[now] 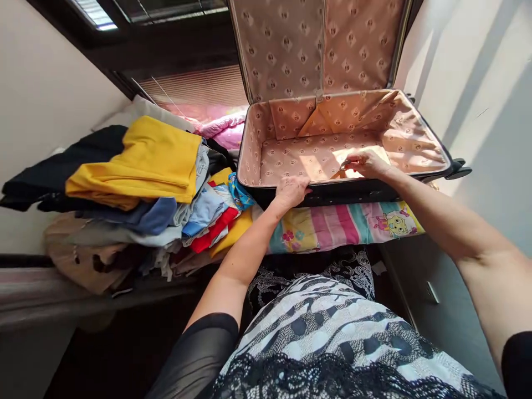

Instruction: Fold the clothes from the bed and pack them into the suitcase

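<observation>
An open suitcase (286, 160) with a patterned pinkish-brown lining lies in front of me, its lid (286, 50) raised at the back. No clothes show inside it. My left hand (293, 190) is closed over the front rim, thumb side toward the middle. Just inside that rim, my right hand (366, 162) hangs over the suitcase with thumb and fingers pinched together. Something small and dark shows at those fingertips, close to a brownish strip by the lining; I cannot make out what it is.
Folded clothes are piled to the left, topped by a yellow garment (162, 158). A striped cartoon-print cloth (332, 227) lies under the suitcase. A white wall (490, 111) stands close on the right, near the suitcase wheels (458, 169). A window with blinds is behind.
</observation>
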Action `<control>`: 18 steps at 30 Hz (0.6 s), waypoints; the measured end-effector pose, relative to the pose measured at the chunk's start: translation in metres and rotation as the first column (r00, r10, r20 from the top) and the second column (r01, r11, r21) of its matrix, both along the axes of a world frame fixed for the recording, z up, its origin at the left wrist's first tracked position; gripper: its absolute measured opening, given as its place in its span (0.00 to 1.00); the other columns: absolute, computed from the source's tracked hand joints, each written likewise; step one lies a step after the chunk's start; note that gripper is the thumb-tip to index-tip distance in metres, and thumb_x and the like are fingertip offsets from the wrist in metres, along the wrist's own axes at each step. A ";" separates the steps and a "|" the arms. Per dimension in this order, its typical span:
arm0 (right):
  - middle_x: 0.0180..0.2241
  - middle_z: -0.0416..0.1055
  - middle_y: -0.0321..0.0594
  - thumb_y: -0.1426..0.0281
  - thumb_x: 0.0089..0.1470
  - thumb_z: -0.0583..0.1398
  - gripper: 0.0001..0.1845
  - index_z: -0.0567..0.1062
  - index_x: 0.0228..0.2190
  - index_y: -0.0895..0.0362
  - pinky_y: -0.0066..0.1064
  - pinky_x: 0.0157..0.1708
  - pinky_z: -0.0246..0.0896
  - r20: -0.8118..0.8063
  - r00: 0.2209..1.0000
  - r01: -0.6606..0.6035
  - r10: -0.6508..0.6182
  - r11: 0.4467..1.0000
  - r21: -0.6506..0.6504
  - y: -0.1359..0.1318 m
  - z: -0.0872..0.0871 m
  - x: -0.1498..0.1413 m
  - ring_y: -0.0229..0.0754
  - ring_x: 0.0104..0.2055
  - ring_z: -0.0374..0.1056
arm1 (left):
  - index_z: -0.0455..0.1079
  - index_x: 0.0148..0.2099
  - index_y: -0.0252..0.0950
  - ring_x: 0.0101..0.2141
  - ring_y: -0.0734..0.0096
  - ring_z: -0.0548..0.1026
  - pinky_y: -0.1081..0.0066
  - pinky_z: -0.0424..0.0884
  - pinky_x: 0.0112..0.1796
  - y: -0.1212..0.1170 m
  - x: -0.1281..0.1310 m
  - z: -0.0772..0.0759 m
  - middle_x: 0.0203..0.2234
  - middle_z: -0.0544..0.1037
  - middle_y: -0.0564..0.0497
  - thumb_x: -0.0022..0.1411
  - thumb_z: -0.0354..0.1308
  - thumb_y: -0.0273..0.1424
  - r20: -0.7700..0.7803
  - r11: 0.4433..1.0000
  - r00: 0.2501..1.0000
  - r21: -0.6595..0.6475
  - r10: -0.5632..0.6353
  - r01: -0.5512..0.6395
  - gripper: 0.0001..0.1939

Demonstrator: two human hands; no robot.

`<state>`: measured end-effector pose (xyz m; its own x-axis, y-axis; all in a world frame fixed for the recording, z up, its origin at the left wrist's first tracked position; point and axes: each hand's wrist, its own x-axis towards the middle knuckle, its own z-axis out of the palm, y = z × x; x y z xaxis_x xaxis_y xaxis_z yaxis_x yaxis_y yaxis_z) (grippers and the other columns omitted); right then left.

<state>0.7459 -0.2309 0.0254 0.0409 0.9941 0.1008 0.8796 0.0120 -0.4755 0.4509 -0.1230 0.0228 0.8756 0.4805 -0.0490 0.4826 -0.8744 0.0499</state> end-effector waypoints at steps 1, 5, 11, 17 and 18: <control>0.30 0.78 0.43 0.62 0.67 0.57 0.18 0.83 0.34 0.56 0.32 0.34 0.60 0.065 0.998 -0.023 0.020 0.999 0.047 -0.005 0.007 -0.002 0.43 0.33 0.71 | 0.80 0.57 0.38 0.55 0.51 0.82 0.62 0.73 0.52 0.000 0.001 0.001 0.52 0.86 0.39 0.80 0.59 0.40 -0.006 1.000 1.000 0.005 0.010 -0.010 0.15; 0.39 0.82 0.47 0.69 0.69 0.56 0.16 0.84 0.36 0.54 0.33 0.38 0.59 0.417 0.892 -0.235 0.174 0.967 0.099 -0.033 0.025 -0.006 0.45 0.39 0.74 | 0.80 0.58 0.39 0.56 0.50 0.82 0.61 0.73 0.55 0.000 0.003 0.003 0.53 0.86 0.40 0.80 0.59 0.42 -0.028 0.999 0.999 0.018 0.027 -0.027 0.16; 0.39 0.81 0.50 0.76 0.68 0.56 0.15 0.83 0.43 0.56 0.35 0.42 0.59 0.657 0.715 -0.319 0.239 0.948 0.003 -0.054 0.024 -0.017 0.46 0.39 0.72 | 0.80 0.59 0.40 0.56 0.50 0.83 0.62 0.73 0.54 0.001 0.004 0.000 0.54 0.86 0.40 0.80 0.59 0.43 -0.027 0.998 0.998 0.017 0.055 -0.054 0.17; 0.38 0.80 0.51 0.78 0.67 0.54 0.16 0.82 0.44 0.58 0.35 0.39 0.56 0.666 0.694 -0.288 0.274 0.953 -0.092 -0.048 0.024 -0.022 0.47 0.38 0.72 | 0.80 0.59 0.40 0.55 0.50 0.83 0.62 0.73 0.54 0.000 0.003 -0.001 0.53 0.86 0.39 0.79 0.59 0.43 -0.012 0.998 0.998 0.009 0.060 -0.060 0.17; 0.38 0.80 0.50 0.78 0.66 0.55 0.16 0.82 0.44 0.58 0.35 0.39 0.55 0.656 0.701 -0.281 0.280 0.954 -0.107 -0.050 0.024 -0.021 0.47 0.38 0.72 | 0.80 0.59 0.40 0.55 0.50 0.83 0.62 0.73 0.54 0.000 0.003 -0.001 0.53 0.86 0.39 0.79 0.59 0.43 -0.010 0.998 0.998 0.007 0.061 -0.061 0.17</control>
